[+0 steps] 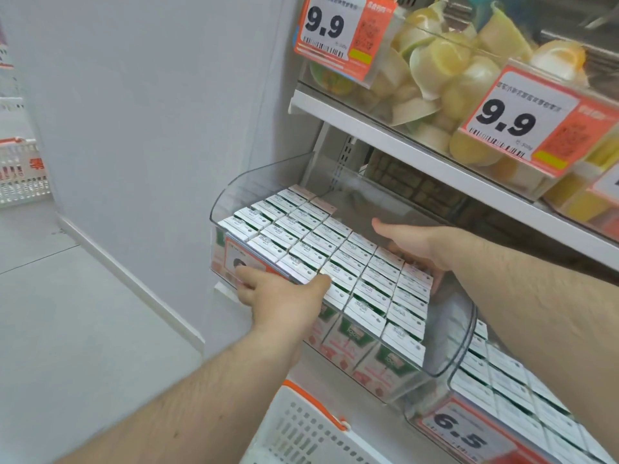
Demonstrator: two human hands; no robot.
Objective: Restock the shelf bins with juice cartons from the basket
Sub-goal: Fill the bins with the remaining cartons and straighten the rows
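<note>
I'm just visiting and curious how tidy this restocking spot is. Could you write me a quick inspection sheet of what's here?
Surface: clear shelf bin, rear right part bare.
Job's things: juice cartons packed upright in rows; white basket below, contents hidden.
Clutter: nothing seen.
Grips: left hand rests open on the front cartons; right hand lies open at the back rows, holding nothing.
Cables: nothing seen.
Surroundings: jelly cups on the shelf above, 9.9 price tag, second carton bin tagged 6.5, grey wall.

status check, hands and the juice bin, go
Left hand flat on the front of the clear plastic shelf bin, right hand pressed against the white-topped juice cartons inside. Neither holds a carton. Bin's back right corner unfilled. Nothing in the way.
</note>
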